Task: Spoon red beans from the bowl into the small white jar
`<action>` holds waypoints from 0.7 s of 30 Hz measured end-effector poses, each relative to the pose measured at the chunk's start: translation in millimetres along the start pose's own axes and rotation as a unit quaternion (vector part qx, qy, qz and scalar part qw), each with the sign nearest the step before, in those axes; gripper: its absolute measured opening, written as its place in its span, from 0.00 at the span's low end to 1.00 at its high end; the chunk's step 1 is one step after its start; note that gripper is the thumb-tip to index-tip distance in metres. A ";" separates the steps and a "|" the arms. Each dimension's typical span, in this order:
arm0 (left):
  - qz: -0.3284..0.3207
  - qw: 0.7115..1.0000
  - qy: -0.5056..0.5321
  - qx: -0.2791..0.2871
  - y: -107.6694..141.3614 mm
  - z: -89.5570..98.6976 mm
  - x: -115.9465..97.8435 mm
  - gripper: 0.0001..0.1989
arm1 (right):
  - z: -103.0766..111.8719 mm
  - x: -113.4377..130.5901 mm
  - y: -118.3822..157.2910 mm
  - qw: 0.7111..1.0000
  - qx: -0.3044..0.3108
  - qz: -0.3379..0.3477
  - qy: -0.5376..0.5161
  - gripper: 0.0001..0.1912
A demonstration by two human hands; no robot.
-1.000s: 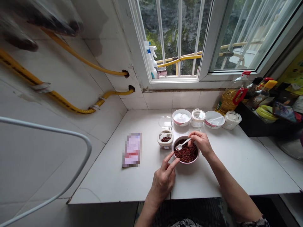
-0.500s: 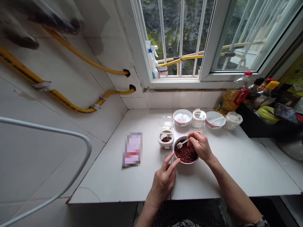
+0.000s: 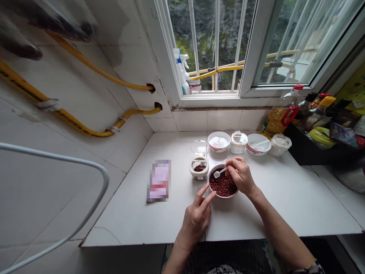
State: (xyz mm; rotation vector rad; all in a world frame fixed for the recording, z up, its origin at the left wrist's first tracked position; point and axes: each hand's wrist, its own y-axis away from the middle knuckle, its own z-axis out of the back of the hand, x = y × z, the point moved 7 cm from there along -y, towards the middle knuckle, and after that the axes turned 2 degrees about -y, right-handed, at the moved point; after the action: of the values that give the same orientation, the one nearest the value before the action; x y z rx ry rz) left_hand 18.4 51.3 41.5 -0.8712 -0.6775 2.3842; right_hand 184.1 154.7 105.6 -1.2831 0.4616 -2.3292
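Observation:
A round bowl point(image 3: 210, 189) of dark red, dried peppercorn-like bits point(image 3: 224, 186) stands on the white counter. My left hand point(image 3: 197, 217) reaches in from the front left, its fingertips resting against the bowl's near-left rim. Over the bowl, my right hand point(image 3: 240, 175) pinches the handle of a small white spoon point(image 3: 217, 174). The spoon's head lies just above the bits, pointing left, and looks bare. Close by on the left is an opened seasoning jar point(image 3: 199, 175) with a few of the same bits inside, its clear lid point(image 3: 199, 147) raised behind.
Along the back stand a bowl of white grains point(image 3: 219, 141), a lidded jar point(image 3: 238, 141), another bowl holding a white spoon point(image 3: 258, 145) and a second lidded jar point(image 3: 280, 145). An oil bottle point(image 3: 278, 116) is behind them. A blurred purple packet point(image 3: 159, 180) lies left.
The view has shifted very slightly. The spoon's head, which showed some dark red in it before, now looks white. Both hands have stayed at the bowl.

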 end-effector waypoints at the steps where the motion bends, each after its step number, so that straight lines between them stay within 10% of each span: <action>1: -0.002 1.000 0.000 -0.002 0.0 0.3 -0.2 0.26 | -1.3 -0.1 0.1 1.000 0.007 0.001 0.001 0.10; 21: -0.011 1.000 0.002 -0.014 -1.7 1.8 -2.4 0.25 | -17.9 -13.8 3.8 0.960 0.054 -0.176 -0.211 0.06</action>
State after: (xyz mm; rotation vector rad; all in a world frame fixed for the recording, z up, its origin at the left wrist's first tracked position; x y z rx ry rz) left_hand 19.2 50.5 44.8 -0.8757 -0.7165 2.3585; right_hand 176.1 160.1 84.7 -1.8683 -0.0374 -2.2122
